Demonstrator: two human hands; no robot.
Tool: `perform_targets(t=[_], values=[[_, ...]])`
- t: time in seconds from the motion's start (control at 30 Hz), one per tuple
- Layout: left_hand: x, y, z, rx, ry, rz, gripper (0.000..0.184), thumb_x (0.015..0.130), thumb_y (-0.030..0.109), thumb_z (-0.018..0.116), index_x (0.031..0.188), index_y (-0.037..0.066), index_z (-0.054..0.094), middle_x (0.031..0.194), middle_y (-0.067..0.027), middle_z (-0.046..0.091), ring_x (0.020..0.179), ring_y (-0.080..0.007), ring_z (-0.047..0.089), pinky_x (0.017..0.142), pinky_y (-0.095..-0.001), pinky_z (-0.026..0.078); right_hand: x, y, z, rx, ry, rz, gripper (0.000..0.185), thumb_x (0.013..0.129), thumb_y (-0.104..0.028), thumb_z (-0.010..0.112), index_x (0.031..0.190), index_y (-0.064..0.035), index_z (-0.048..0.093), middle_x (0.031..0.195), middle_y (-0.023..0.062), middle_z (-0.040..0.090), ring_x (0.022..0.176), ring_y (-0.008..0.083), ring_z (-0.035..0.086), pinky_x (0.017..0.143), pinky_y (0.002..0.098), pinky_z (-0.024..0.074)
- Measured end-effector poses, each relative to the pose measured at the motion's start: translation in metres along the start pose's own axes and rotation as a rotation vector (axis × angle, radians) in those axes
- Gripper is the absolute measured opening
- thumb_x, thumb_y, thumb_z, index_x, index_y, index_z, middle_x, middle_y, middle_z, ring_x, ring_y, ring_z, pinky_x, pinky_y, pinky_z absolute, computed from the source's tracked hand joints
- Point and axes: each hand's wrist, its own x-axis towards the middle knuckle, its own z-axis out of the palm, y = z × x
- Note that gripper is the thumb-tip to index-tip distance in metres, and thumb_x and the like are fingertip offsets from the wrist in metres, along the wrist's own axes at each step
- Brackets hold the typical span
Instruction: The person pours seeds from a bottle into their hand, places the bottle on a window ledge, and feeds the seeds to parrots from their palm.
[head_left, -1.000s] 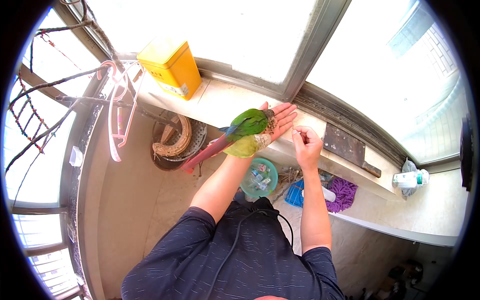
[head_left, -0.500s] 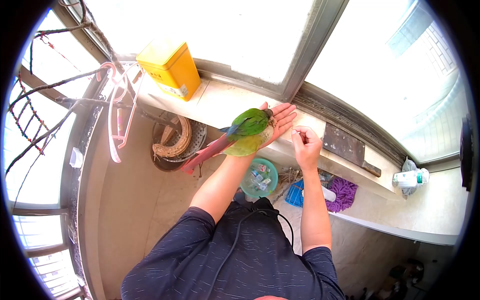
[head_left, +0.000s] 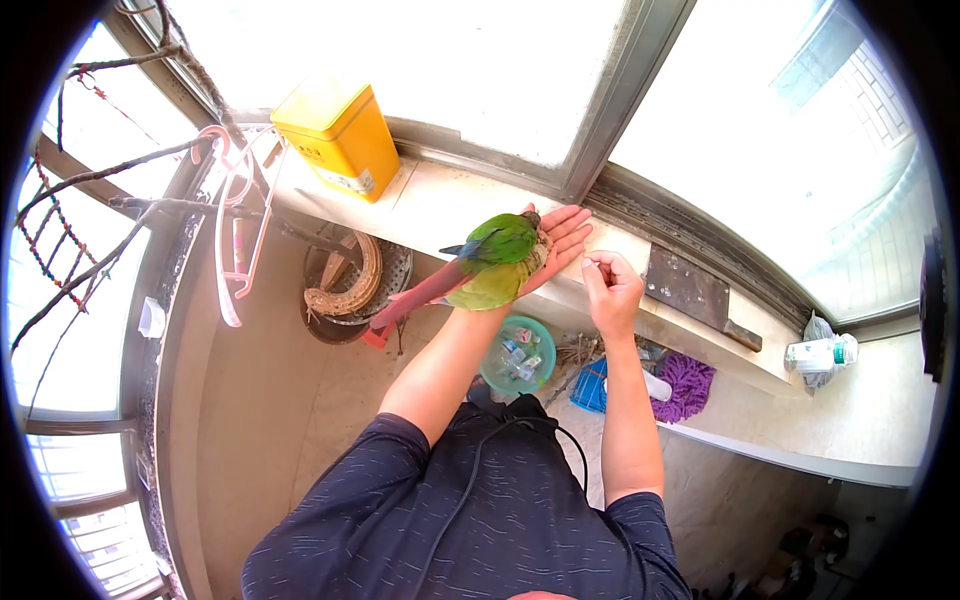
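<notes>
A green parrot with a long reddish tail and a dark head perches on my left hand. That hand is open, palm up, with its fingers stretched toward the window. The bird's feet are hidden under its body. Close by on the right, my right hand is raised with thumb and fingertips pinched together. A tiny pale speck shows at its fingertips, too small to name. The two hands are apart, and the right one does not touch the bird.
A yellow tin stands on the window ledge, left of the bird. A cleaver lies on the right ledge, with a plastic bottle beyond. Branches hold a pink hanger. Below are a green basin and a purple mop head.
The parrot has lifted its head slightly away from my palm, and its body and tail have shifted a little. Both my hands have stayed almost where they were.
</notes>
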Motion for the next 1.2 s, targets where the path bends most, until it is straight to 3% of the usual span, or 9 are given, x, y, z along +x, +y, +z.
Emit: perform_targets(t=[0.37, 0.47, 0.67, 1.2], values=[[0.002, 0.0, -0.006, 0.027, -0.021, -0.016, 0.068, 0.106, 0.043, 0.043, 0.155, -0.002, 0.028, 0.164, -0.0194, 0.025, 0.152, -0.0337, 0.024, 0.126, -0.0453, 0.02, 0.0, -0.003, 0.001, 0.004, -0.009, -0.005, 0.005, 0.091, -0.004, 0.07, 0.095, -0.0017, 0.071, 0.064, -0.0114, 0.045, 0.056, -0.0017, 0.036, 0.05, 0.0194, 0.0261], [0.001, -0.002, -0.007, 0.16, 0.0, 0.01, 0.067, 0.107, 0.042, 0.042, 0.156, -0.001, 0.026, 0.165, -0.0181, 0.024, 0.152, -0.0329, 0.023, 0.126, -0.0447, 0.02, 0.0, -0.004, 0.001, -0.003, -0.009, -0.007, 0.005, 0.091, -0.005, 0.07, 0.095, -0.0018, 0.071, 0.064, -0.0114, 0.045, 0.056, -0.0016, 0.036, 0.05, 0.0194, 0.026], [0.005, 0.0, -0.01, -0.01, -0.012, -0.025, 0.072, 0.106, 0.046, 0.041, 0.156, -0.003, 0.024, 0.164, -0.0192, 0.024, 0.152, -0.0336, 0.022, 0.126, -0.0457, 0.02, 0.0, -0.001, 0.0, -0.014, -0.006, -0.004, 0.005, 0.091, -0.005, 0.07, 0.095, -0.002, 0.071, 0.063, -0.0113, 0.045, 0.056, -0.0015, 0.035, 0.05, 0.0196, 0.0257], [0.001, -0.001, 0.0, -0.027, 0.008, -0.006, 0.071, 0.107, 0.045, 0.038, 0.154, -0.006, 0.024, 0.163, -0.0229, 0.024, 0.152, -0.0358, 0.022, 0.126, -0.0477, 0.019, 0.0, -0.001, 0.0, -0.003, -0.003, 0.003, 0.006, 0.091, -0.005, 0.07, 0.095, -0.0013, 0.071, 0.063, -0.0108, 0.047, 0.056, -0.0015, 0.037, 0.05, 0.019, 0.027]])
